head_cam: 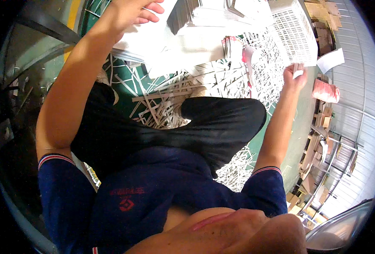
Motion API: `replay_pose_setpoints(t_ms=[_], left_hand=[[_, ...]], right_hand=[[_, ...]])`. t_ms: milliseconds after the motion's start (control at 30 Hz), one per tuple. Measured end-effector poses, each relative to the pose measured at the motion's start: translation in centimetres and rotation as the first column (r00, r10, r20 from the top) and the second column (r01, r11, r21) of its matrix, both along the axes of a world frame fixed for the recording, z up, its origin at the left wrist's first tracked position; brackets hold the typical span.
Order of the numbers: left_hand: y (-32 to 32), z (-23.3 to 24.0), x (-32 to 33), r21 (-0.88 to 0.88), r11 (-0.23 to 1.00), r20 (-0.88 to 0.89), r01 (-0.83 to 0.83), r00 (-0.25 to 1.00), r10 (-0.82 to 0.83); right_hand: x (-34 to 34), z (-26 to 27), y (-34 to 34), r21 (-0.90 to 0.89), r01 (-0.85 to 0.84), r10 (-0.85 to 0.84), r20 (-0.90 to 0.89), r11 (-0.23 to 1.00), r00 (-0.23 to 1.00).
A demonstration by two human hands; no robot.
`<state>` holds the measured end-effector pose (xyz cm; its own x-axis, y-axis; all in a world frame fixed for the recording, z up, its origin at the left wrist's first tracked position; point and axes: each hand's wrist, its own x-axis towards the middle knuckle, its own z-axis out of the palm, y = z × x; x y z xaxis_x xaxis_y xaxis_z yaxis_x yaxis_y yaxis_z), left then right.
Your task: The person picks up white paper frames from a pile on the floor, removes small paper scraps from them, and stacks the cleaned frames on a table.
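Observation:
My left hand (144, 14) is at the top edge of the view, partly cut off, with its fingers apart over the left side of a white-topped work surface (187, 47). I see nothing in it. To its right, stacks of thin white and grey sheets (203, 16) rest on that surface. Out to the right, my right hand (295, 79) is closed around a small whitish piece, seemingly paper (298, 74); blur hides its details. This hand is just below the near end of a white plastic lattice basket (293, 35). A small red-edged bundle (228, 47) sits at the surface's near right.
White paper strips (162, 108) litter the green floor around my legs. A loose white sheet (331, 60) shows right of the basket; its support is unclear. Beyond are a pinkish-red sack (326, 91), cardboard (309, 181) and a metal rack (340, 155). A dark metal bar (47, 28) crosses upper left.

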<state>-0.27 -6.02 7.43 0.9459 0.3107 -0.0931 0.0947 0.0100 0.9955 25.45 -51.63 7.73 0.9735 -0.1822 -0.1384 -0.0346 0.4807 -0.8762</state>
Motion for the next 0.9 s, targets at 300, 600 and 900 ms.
replay_pose_setpoints(t_ms=[300, 600, 900], left_hand=[[4.1, -1.7, 0.4, 0.313, 0.945, -0.207, -0.096, 0.964, 0.166], [7.5, -8.3, -1.4, 0.834, 0.482, -0.443, 0.268, 0.846, 0.297], [4.4, -10.4, -5.1, 0.827, 0.465, -0.533, 0.317, 0.706, 0.467]], right_hand=[[-4.0, -2.2, 2.7, -0.161, -0.396, 0.358, -0.224, 0.904, 0.907], [-13.8, 0.4, 23.5, -0.551, -0.813, 0.878, -0.275, 0.190, 0.391], [-16.6, -11.0, 31.4, -0.601, -0.799, 0.721, -0.558, -0.008, 0.412]])
